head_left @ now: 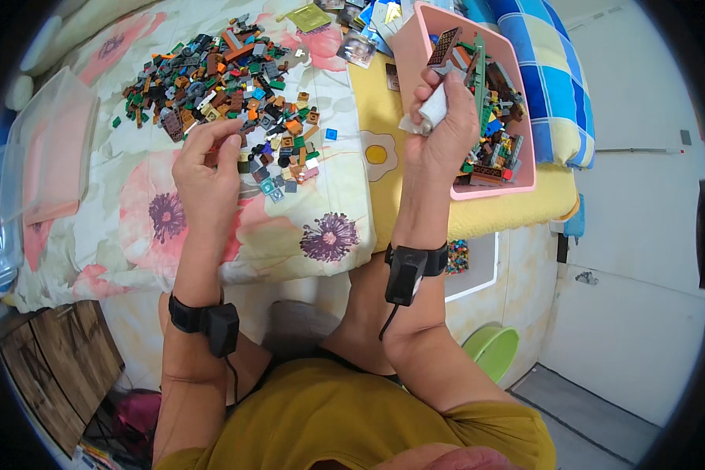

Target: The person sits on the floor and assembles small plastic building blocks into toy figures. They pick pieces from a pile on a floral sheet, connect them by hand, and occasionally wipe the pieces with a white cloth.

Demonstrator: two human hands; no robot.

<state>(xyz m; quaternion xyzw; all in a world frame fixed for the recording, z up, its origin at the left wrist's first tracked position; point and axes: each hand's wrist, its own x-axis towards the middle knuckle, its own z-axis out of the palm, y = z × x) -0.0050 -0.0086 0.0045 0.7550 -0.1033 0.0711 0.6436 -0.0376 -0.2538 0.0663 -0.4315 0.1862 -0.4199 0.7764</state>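
A loose heap of small toy building bricks (pixel 235 74) in brown, grey, green, orange and black is spread over a flowered cloth (pixel 290 254). My left hand (pixel 205 168) is at the heap's near edge, fingers bent, with a gap between thumb and index fingertip. Something reddish-brown shows below its fingers; I cannot tell whether it touches them. My right hand (pixel 450 117) is closed around a crumpled white wrap (pixel 433 106), like tissue or cloth, above a pink bin (pixel 531 149). Grey and brown brick parts (pixel 444 48) appear at its fingertips; whether they are gripped is unclear.
The pink bin holds assembled brick pieces and stands on a yellow quilt (pixel 517 205), beside a blue checked cushion (pixel 548 78). At the left lies a clear plastic box (pixel 51 149). Below are a white tray (pixel 478 274) of small bricks and a green basin (pixel 491 352).
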